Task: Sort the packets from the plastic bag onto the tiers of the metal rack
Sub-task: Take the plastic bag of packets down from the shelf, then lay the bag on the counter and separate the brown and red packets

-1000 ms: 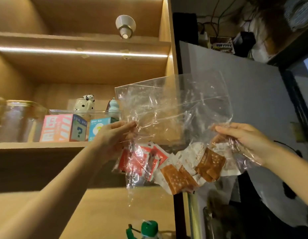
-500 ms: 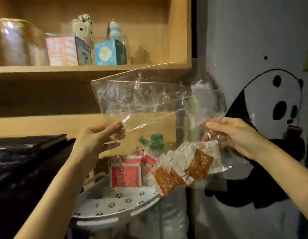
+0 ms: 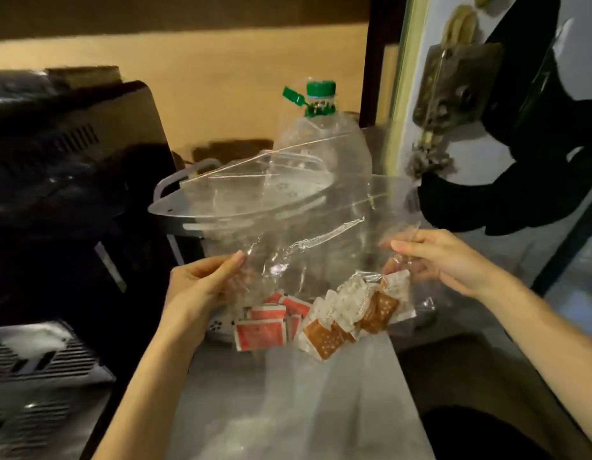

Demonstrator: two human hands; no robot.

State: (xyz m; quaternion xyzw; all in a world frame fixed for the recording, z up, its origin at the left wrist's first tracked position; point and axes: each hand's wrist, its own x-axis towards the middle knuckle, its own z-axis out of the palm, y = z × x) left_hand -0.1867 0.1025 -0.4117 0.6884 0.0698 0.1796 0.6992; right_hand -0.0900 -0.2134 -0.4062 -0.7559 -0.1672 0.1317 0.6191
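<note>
Fingers of the left hand (image 3: 201,283) are curling round the left side of the clear plastic bag (image 3: 288,227), thumb on top, pinching the film. The right hand (image 3: 437,260) is pinching the bag's right edge between thumb and fingers. Both hands are holding the bag up in front of the white metal rack (image 3: 175,200). Red packets (image 3: 260,333) and brown-and-white packets (image 3: 354,313) are lying bunched in the bag's bottom. A clear bottle with a green cap (image 3: 319,91) is standing behind the rack's top tier.
</note>
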